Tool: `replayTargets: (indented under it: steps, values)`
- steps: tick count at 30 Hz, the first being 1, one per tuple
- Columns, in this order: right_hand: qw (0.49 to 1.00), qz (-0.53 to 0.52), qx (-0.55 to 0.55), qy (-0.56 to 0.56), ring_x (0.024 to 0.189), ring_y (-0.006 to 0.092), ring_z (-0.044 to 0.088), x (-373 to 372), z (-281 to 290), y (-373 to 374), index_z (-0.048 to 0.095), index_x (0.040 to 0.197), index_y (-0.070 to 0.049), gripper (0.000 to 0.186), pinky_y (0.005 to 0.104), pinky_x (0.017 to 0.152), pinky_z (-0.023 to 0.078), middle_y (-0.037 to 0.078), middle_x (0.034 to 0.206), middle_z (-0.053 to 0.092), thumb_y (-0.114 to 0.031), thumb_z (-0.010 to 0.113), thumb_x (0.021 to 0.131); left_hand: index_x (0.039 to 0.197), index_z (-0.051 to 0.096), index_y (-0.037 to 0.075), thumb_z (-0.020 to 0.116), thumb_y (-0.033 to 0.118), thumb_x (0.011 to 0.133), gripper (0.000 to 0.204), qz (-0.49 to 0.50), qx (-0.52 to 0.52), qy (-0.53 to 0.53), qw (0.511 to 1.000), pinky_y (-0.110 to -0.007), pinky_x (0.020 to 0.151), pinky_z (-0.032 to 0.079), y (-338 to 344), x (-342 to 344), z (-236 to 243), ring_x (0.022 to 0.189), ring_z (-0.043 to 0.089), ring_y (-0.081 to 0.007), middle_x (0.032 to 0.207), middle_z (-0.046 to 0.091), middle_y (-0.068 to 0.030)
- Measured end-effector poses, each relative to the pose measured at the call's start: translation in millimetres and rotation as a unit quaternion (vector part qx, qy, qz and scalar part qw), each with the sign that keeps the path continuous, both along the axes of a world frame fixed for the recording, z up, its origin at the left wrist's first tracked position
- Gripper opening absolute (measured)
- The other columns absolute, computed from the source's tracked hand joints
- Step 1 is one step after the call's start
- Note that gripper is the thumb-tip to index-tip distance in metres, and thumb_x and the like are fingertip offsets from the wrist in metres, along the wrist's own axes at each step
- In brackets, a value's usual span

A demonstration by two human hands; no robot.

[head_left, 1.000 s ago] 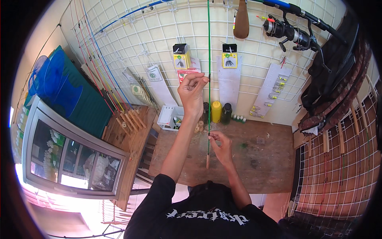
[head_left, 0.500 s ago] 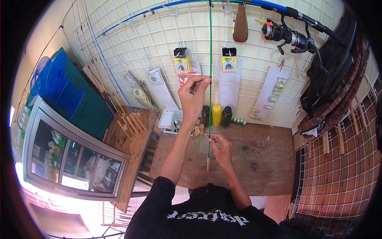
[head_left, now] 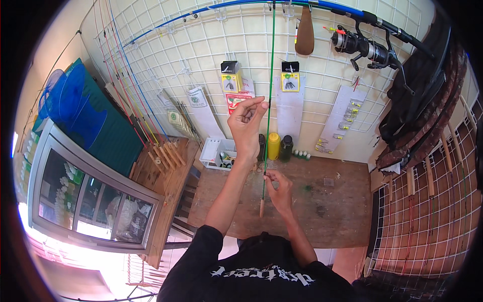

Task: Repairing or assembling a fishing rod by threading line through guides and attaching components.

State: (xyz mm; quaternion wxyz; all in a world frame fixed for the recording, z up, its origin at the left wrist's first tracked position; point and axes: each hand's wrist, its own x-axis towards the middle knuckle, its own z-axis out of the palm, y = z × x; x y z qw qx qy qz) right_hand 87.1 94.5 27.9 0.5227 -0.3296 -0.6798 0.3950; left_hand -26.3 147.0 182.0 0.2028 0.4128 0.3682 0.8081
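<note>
A thin green fishing rod point(head_left: 272, 60) stands nearly upright before me, leaning slightly right at its top, with a short light-brown handle point(head_left: 261, 207) at its lower end. My right hand point(head_left: 279, 191) pinches the shaft just above that handle, between thumb and fingertips. Higher up, my left hand point(head_left: 245, 132) is closed in a pinch, its fingertips just left of a dark band on the shaft. A narrow gap appears between those fingertips and the rod. Whatever they hold, perhaps something very fine, is too small to make out.
Behind the hands lies a wooden table point(head_left: 327, 211) with a white box point(head_left: 214, 151), a yellow bottle point(head_left: 273, 146) and a dark bottle point(head_left: 286, 148). A white wire grid carries a blue rod with a reel point(head_left: 370, 49). At left stands a glass-fronted cabinet point(head_left: 95, 194).
The rod's upper part has tilted to the right. My left hand has shifted slightly right, its fingertips now a little apart from the shaft. My right hand has barely moved.
</note>
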Motion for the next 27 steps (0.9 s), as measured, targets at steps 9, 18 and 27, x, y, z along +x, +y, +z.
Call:
replayTargets:
  steps: [9,18,27]
  values:
    - [1.000,-0.005,0.003,-0.006,0.074,0.0220,0.065,2,2,-1,0.060,0.097,0.001,0.016,0.0313,0.067,0.050,0.015,0.085,0.065,0.001,0.062,0.081,0.097,0.065,-0.002,0.070,0.003,0.080,0.018,-0.054,0.014,-0.052,0.997,-0.021,0.075,0.044,4,-1,-7,0.080,0.056,-0.0078,0.086,0.062,-0.0038]
    - [1.000,0.003,0.008,0.002,0.075,0.0217,0.065,2,2,0,0.061,0.098,0.000,0.017,0.0311,0.068,0.051,0.014,0.085,0.065,0.002,0.062,0.080,0.098,0.065,0.000,0.069,0.005,0.082,0.017,-0.103,0.020,-0.105,0.989,-0.021,0.075,0.044,7,-2,-14,0.080,0.055,-0.0068,0.086,0.062,-0.0029]
    - [1.000,0.001,0.004,0.000,0.074,0.0210,0.065,2,0,0,0.061,0.097,0.000,0.017,0.0305,0.067,0.050,0.014,0.085,0.065,0.002,0.063,0.080,0.101,0.062,0.000,0.065,0.001,0.084,0.018,-0.146,0.061,-0.150,0.976,-0.019,0.068,0.041,11,-1,-14,0.077,0.054,-0.0057,0.087,0.063,-0.0028]
